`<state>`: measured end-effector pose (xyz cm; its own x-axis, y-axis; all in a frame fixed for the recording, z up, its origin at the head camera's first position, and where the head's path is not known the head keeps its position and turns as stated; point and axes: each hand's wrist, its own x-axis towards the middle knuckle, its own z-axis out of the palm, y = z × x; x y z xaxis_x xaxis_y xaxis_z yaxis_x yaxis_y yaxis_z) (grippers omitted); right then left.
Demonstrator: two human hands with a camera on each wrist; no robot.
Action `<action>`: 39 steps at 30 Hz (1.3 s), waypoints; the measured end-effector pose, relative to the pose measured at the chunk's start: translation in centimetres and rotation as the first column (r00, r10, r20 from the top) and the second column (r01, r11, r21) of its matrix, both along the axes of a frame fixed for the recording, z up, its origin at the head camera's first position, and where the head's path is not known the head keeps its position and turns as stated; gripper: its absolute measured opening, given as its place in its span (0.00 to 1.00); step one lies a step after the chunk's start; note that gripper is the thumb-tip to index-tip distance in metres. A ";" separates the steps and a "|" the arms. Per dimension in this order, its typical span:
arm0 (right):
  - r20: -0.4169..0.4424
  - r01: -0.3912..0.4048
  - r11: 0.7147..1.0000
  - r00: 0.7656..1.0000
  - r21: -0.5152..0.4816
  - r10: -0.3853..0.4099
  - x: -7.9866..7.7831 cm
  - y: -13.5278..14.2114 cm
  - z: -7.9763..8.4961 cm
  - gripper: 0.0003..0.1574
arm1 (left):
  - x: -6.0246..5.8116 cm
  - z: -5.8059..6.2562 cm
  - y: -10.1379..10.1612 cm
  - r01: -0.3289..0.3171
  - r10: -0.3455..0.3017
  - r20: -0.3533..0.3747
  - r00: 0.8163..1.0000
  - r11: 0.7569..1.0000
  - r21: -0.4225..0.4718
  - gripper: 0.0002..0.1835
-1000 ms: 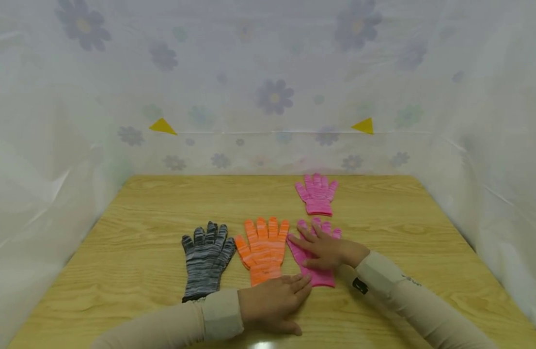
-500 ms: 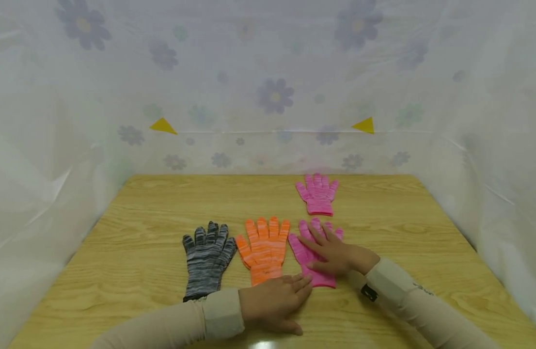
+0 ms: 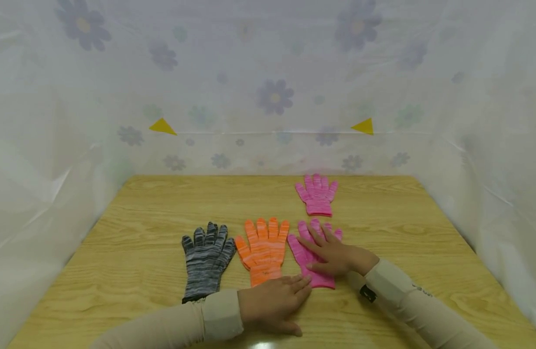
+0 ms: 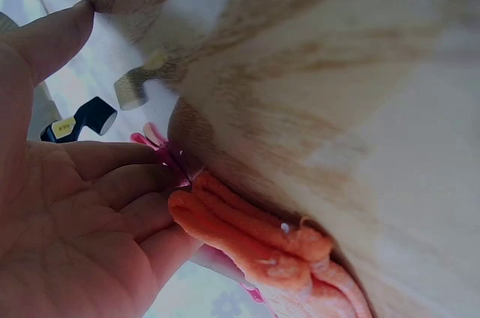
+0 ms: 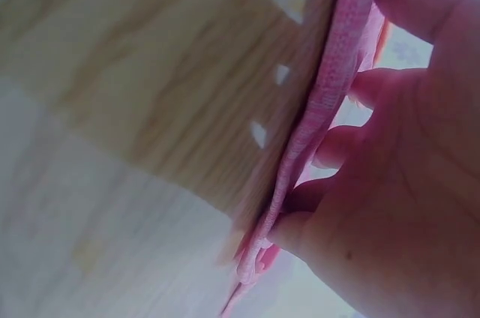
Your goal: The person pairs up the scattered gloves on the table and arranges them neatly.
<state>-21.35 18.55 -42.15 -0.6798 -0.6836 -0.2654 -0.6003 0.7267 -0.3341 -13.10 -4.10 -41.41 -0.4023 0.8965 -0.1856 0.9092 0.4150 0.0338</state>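
Observation:
My right hand [image 3: 338, 254] lies with spread fingers on a pink knit glove [image 3: 299, 249], covering its middle; the right wrist view shows the fingertips touching the pink cloth [image 5: 330, 85]. My left hand [image 3: 274, 303] stretches across the cuff of an orange glove [image 3: 263, 247], hiding that cuff, and its fingertips reach the lower left corner of the pink glove. In the left wrist view, the orange cuff [image 4: 247, 235] sits right at its fingers. Left of the orange glove lies a grey-and-black striped glove [image 3: 207, 261], fingers pointing away.
A second pink glove [image 3: 319, 196] lies flat near the back edge of the wooden table [image 3: 163, 198]. Flower-printed plastic sheeting [image 3: 233, 87] hangs behind and along both sides, with yellow triangles [image 3: 364, 126] on the back sheet.
My right hand has shifted slightly to the right over the pink glove during the first half second, then stayed. My left hand and the gloves show no clear movement.

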 end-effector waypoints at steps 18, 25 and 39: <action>-0.070 0.081 0.952 0.992 -0.296 -0.106 -3.5 1.2 2.2 0.42 | 0.2 0.1 0.0 -0.002 0.002 0.020 1.000 1.000 0.017 0.44; -0.155 0.112 0.945 0.974 -0.307 -0.165 -5.5 1.6 1.8 0.38 | 0.2 0.1 0.0 -0.005 0.005 0.026 1.000 1.000 0.023 0.45; -0.216 0.139 0.931 0.951 -0.339 -0.221 -8.4 1.6 1.9 0.31 | 0.0 -0.2 0.0 -0.006 0.005 0.020 1.000 1.000 0.012 0.45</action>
<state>-29.71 20.14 -40.28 -0.8149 -0.5635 0.1354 -0.5620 0.7113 -0.4222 -13.05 -4.07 -41.60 -0.4037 0.8965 -0.1824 0.9059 0.4195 0.0570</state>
